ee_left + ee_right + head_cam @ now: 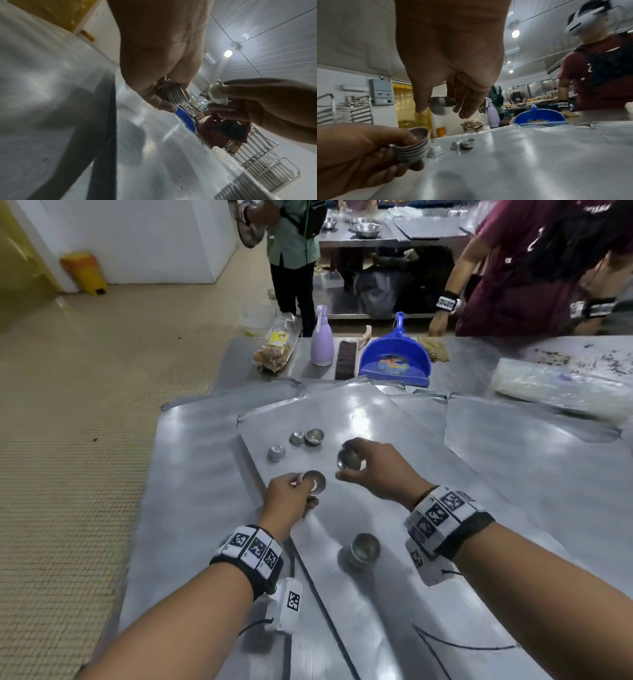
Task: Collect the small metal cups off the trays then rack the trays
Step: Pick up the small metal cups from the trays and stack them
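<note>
My left hand (291,494) grips a nested stack of small metal cups (314,482) (414,146) (175,93) just above the top tray (394,419). A little to the right, my right hand (363,465) pinches a single metal cup (349,460) (442,106) between thumb and fingers, tilted, above the tray. Three loose cups lie further back on the tray: one upside down (276,453), another upside down (297,438), and an upright one (314,436) touching it. A second stack of cups (364,549) stands on the tray near me.
Several flat metal trays (191,460) overlap on the steel table. At the back stand a blue dustpan (395,357), a brush (345,359), a lilac spray bottle (322,340), a bagged loaf (275,345) and rolled plastic (561,385). People stand behind the table. A tray rack (342,108) is at left.
</note>
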{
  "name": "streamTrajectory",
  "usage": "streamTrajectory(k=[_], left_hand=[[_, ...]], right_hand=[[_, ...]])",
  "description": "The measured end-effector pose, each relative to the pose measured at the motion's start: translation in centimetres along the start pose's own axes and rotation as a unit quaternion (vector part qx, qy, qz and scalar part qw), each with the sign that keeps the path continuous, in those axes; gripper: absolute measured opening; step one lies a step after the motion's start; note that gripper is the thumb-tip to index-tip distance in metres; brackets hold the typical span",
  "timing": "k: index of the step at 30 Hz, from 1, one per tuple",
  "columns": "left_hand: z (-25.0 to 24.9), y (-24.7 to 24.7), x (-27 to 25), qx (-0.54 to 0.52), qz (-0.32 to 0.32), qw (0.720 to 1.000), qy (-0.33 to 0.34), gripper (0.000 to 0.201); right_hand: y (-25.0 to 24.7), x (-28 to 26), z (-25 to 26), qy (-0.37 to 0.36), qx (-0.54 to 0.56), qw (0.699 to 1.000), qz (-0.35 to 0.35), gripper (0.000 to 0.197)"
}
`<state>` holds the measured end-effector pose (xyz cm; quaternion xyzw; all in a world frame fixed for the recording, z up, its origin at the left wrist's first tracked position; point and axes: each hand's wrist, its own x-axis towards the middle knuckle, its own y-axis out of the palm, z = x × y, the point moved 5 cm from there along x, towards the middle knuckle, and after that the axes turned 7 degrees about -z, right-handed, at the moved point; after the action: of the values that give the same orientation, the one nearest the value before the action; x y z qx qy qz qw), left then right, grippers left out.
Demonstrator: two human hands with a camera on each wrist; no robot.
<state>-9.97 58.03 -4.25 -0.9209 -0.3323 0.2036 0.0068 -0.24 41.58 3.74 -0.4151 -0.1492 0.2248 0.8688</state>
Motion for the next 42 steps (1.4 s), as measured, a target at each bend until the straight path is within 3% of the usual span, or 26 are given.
streamTrajectory(k=[3,9,13,17,23,27,34,37,42], left_hand=[[-1.4,0.1,0.2,-0.058,0.028,0.998,0.010,0.015],[-3.2,-1.7,0.8,-0.196,0.064,0.978,-0.037,0.031],[-3.1,-4.2,1.3,-0.138,0.058,0.989,0.010,0.016],[-1.2,-7.7,3.2,-0.119,0.000,0.993,-0.017,0.011],[0.9,-12.0,5.2,-0.125,-0.053,0.989,-0.052,0.014],[1.6,-13.2,6.0,-0.132,-0.060,0.988,-0.058,0.014],[2.1,-14.7,6.6,-0.112,-0.056,0.991,-0.048,0.011],[2.5,-15.2,6.6,-0.097,-0.057,0.993,-0.045,0.010],[2.7,-15.5,6.7,-0.087,-0.051,0.994,-0.047,0.012]], right_hand=[[1.3,0.4,3.1,-0.028,0.001,0.999,0.018,0.053],[3.3,1.5,6.9,-0.045,-0.024,0.998,0.032,0.054],[5.2,1.6,9.6,-0.079,-0.020,0.995,0.063,0.048],[6.4,3.7,9.8,-0.047,-0.039,0.991,0.121,0.067],[4.8,10.9,10.2,0.017,-0.024,0.998,0.053,0.046],[6.6,13.5,10.0,0.045,-0.043,0.997,0.041,0.039],[14.2,13.0,7.3,0.067,-0.195,0.969,0.132,0.055],[16.0,12.3,7.4,0.054,-0.210,0.964,0.152,0.046],[17.2,12.2,7.0,0.067,-0.176,0.976,0.107,0.033]])
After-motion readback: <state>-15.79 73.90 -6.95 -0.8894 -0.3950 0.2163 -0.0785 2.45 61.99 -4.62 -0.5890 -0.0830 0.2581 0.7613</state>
